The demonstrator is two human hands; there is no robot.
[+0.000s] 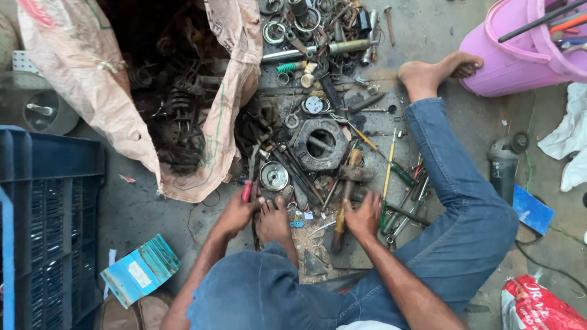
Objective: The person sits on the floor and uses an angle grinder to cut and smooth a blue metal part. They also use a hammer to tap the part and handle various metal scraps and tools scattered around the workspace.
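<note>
Head view: A person is seen seated on a concrete floor, legs in blue jeans, amid scattered metal parts. At lower centre of the frame, the left hand is closed around a red-handled tool, its grip pressed together on the handle just left of a bare foot. The right hand is laid over a wooden-handled hammer, fingers curled on the shaft; whether the grip is fully closed cannot be told.

Above the hands, at centre frame, a dark cast-metal housing and a round shiny disc part are seen lying among screwdrivers and wrenches. A torn sack of springs and scrap fills the upper left, a blue crate the left edge, a pink bucket the upper right.

For the work in hand to be done well, the red-handled tool would best be steadied firmly beside the foot, and the hammer taken low on its shaft, so that toes and fingers are kept out of its line.
</note>
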